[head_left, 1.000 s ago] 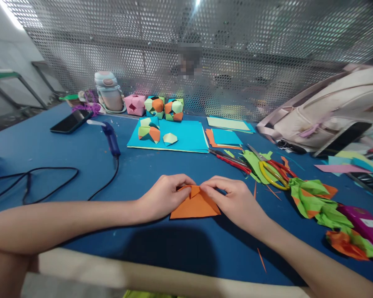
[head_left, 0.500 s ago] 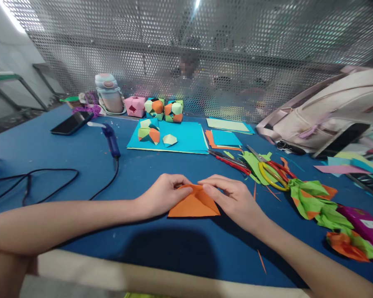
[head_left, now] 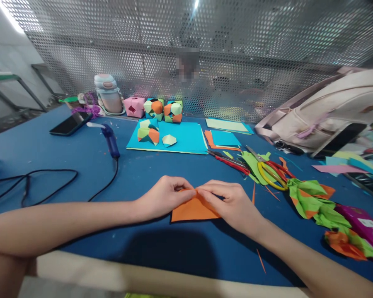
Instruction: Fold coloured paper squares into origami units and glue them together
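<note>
Orange paper [head_left: 191, 211] flat, long base left-right, apex pointing away; left hand [head_left: 161, 198], right hand [head_left: 233, 203] grips pinching apex.

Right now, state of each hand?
Left hand: fingers closed, pinching the orange paper at its top fold.
Right hand: fingers closed, pinching the same paper from the other side.

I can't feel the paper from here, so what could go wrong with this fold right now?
Both hands, left hand and right hand, pinch the orange paper at its top point only; the lower part lies free on the blue mat and might shift, skewing the crease. The yellow-handled scissors lie close beside the right hand, so a sideways sweep could knock them.
</note>
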`<state>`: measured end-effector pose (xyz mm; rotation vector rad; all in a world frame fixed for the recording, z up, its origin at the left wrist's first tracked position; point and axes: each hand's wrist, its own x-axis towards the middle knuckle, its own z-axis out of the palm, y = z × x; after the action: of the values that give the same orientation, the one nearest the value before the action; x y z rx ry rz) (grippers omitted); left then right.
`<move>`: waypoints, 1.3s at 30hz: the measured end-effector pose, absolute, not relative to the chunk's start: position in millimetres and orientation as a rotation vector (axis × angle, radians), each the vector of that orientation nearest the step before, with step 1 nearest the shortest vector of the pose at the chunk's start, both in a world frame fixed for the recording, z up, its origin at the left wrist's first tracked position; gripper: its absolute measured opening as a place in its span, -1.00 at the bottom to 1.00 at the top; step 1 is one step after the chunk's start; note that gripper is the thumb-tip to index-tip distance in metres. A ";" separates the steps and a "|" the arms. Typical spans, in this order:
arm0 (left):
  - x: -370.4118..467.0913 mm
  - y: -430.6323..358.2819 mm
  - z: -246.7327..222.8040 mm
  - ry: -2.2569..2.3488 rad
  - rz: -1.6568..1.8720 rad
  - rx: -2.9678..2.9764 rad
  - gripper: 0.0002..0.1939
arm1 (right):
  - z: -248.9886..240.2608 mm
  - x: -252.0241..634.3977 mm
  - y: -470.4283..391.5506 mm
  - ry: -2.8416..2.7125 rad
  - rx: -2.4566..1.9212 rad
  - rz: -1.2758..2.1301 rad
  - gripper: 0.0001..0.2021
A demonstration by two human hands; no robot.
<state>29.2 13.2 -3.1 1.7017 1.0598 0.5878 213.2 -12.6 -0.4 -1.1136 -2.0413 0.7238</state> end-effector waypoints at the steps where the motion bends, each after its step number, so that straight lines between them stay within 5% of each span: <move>1: 29.1 13.5 -2.9 1.049 0.597 1.707 -0.75 | -0.7 213.5 -12.3 -2.045 -1.109 0.725 -0.79; 33: 29.9 17.7 -9.8 1.072 0.571 1.613 -0.85 | 7.2 221.0 -2.6 -2.005 -1.355 1.042 -0.73; 39: 30.8 15.7 -11.6 1.065 0.566 1.621 -0.85 | 7.0 214.4 -8.0 -2.063 -1.315 0.827 -0.75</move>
<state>30.8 15.7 -11.6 1.6213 1.0652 0.5665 214.4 -8.0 7.0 -1.3149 -2.0626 0.8267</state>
